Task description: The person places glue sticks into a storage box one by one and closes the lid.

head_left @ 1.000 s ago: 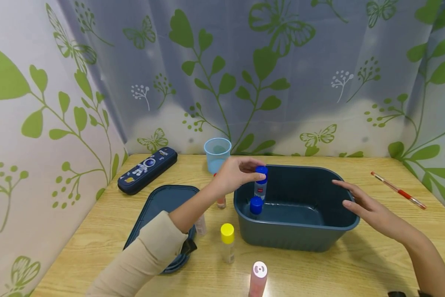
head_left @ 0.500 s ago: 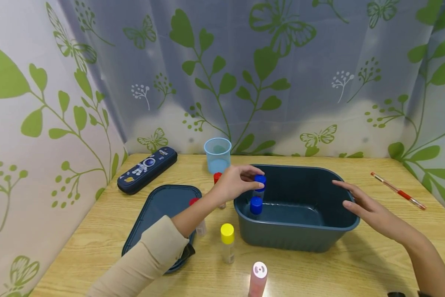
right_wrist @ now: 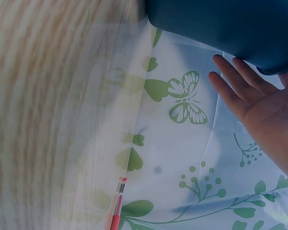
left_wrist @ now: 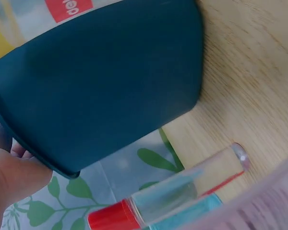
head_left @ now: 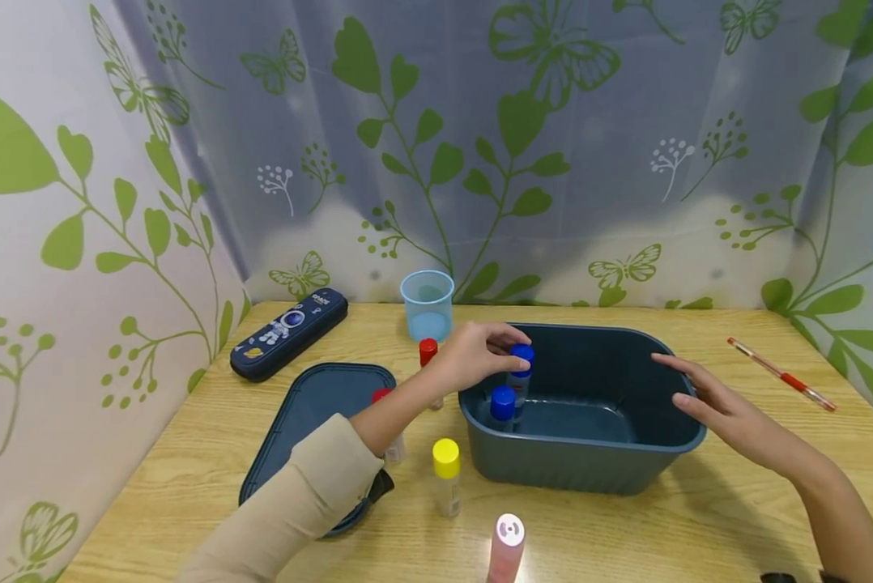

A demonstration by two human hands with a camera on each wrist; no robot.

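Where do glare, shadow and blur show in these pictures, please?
Head view: small glints inside the bin, a soft shadow on the table beside the right forearm; left wrist: the pale bottle at lower right blurred; right wrist: table grain soft, hazy.

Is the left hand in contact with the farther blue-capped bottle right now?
Touching. The head view shows the left hand pinching the farther blue-capped bottle at its top, with the thumb lying across the cap.
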